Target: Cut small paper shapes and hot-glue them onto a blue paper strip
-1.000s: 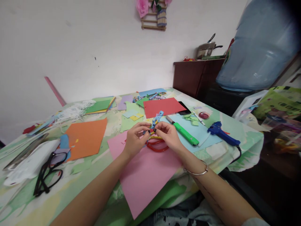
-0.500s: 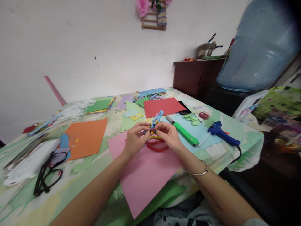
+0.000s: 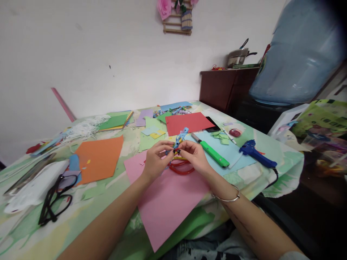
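Observation:
Over a pink paper sheet point(image 3: 168, 209), my left hand point(image 3: 158, 157) and my right hand point(image 3: 193, 153) meet with fingertips pinched together. Between them is a small colourful paper piece, partly hidden, with a blue strip point(image 3: 181, 135) rising beyond the fingers. Both hands grip it. Scissors with red handles point(image 3: 183, 171) lie under and between the hands, mostly covered. Just right of my right hand, a green utility knife point(image 3: 214, 153) rests on light blue paper point(image 3: 238, 164).
A blue glue gun point(image 3: 257, 154) lies at the right edge. Red paper point(image 3: 188, 122) and a black phone point(image 3: 213, 124) are behind. Orange paper point(image 3: 100, 159), black glasses point(image 3: 55, 200) and white string point(image 3: 85, 128) lie left. A large water bottle point(image 3: 298, 54) stands right.
The fingertips of both hands have shifted very slightly around the small paper piece. Everything else looks the same.

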{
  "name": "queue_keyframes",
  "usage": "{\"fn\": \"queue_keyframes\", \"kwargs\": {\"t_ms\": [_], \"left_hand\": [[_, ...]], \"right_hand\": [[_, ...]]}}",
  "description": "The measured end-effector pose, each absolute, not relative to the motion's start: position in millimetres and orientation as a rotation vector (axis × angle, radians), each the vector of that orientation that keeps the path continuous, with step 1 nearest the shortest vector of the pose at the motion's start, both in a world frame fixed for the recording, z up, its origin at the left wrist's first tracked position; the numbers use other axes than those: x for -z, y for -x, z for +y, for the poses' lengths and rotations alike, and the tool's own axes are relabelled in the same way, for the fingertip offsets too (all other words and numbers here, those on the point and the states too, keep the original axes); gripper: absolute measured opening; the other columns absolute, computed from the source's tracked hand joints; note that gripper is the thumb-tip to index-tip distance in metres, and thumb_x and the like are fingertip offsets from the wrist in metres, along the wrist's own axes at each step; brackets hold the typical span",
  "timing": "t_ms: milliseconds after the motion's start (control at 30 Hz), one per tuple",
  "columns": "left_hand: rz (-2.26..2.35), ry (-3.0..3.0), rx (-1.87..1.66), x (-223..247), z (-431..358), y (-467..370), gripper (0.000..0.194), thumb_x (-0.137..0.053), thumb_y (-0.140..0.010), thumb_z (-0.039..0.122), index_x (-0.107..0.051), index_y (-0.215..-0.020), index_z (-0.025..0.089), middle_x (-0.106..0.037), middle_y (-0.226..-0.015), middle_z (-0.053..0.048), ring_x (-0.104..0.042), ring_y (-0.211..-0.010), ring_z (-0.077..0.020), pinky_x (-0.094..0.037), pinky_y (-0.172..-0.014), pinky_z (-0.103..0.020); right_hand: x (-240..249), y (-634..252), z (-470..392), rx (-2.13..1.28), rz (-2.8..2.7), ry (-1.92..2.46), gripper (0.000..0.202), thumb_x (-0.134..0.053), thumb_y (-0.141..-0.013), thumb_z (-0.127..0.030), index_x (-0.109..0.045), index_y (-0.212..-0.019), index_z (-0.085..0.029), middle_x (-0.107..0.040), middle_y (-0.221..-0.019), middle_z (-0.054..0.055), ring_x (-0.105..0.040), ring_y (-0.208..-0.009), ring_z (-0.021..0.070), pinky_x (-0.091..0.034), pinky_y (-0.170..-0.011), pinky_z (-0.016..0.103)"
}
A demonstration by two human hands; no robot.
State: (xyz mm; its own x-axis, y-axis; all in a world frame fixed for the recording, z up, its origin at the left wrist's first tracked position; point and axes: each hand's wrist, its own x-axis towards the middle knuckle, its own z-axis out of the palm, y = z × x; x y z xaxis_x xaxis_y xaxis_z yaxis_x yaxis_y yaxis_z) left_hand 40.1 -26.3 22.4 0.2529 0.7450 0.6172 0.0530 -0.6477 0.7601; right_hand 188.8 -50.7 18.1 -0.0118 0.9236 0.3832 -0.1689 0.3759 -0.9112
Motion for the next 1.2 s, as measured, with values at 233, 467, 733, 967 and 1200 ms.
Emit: {"fn": "queue_keyframes", "kwargs": {"t_ms": [233, 467, 733, 967, 1200], "left_hand": [[0.690, -1.891, -1.425, -22.6, -26.9, -39.1, 0.005, -0.062, -0.072, 0.015, -0.066, -0.071, 0.017, -0.064, -0.096, -0.008, -0.063, -0.093, -0.0184, -0.056, -0.071, -0.027], [0.678, -1.895, -1.422, -22.7, -26.6, -38.8, 0.005, -0.062, -0.073, 0.015, -0.066, -0.071, 0.017, -0.064, -0.096, -0.009, -0.062, -0.093, -0.0183, -0.056, -0.071, -0.027], [0.680, -1.894, -1.404, -23.5, -27.5, -38.1, 0.005, -0.062, -0.073, 0.015, -0.066, -0.071, 0.018, -0.063, -0.097, -0.009, -0.062, -0.094, -0.0182, -0.056, -0.071, -0.027], [0.673, -1.888, -1.405, -24.4, -28.7, -38.6, 0.005, -0.062, -0.072, 0.016, -0.067, -0.072, 0.019, -0.063, -0.097, -0.009, -0.061, -0.095, -0.0191, -0.056, -0.071, -0.027], [0.657, -1.866, -1.381, -25.7, -29.9, -38.1, 0.005, -0.064, -0.071, 0.016, -0.067, -0.074, 0.018, -0.062, -0.098, -0.009, -0.061, -0.096, -0.0202, -0.056, -0.074, -0.029]], "right_hand": [[-18.4, -188.3, -50.5, -1.014, -1.284, 0.780, 0.007, -0.062, -0.066, -0.021, -0.056, -0.068, -0.018, -0.058, -0.065, -0.002, -0.053, -0.060, 0.0101, -0.041, -0.060, 0.024], [-16.4, -187.9, -50.0, -0.994, -1.293, 0.790, 0.009, -0.063, -0.066, -0.022, -0.055, -0.067, -0.018, -0.056, -0.063, -0.002, -0.052, -0.059, 0.0103, -0.040, -0.059, 0.024], [-17.1, -187.7, -50.3, -0.984, -1.307, 0.803, 0.012, -0.065, -0.067, -0.025, -0.054, -0.067, -0.018, -0.056, -0.063, -0.002, -0.051, -0.058, 0.0104, -0.040, -0.058, 0.024], [-16.7, -187.8, -50.3, -0.979, -1.313, 0.816, 0.013, -0.065, -0.067, -0.026, -0.054, -0.067, -0.019, -0.056, -0.063, -0.002, -0.051, -0.059, 0.0108, -0.041, -0.057, 0.024], [-16.8, -188.0, -50.9, -0.981, -1.300, 0.799, 0.011, -0.064, -0.068, -0.023, -0.054, -0.067, -0.018, -0.055, -0.063, -0.003, -0.050, -0.059, 0.0103, -0.041, -0.058, 0.024]]}}
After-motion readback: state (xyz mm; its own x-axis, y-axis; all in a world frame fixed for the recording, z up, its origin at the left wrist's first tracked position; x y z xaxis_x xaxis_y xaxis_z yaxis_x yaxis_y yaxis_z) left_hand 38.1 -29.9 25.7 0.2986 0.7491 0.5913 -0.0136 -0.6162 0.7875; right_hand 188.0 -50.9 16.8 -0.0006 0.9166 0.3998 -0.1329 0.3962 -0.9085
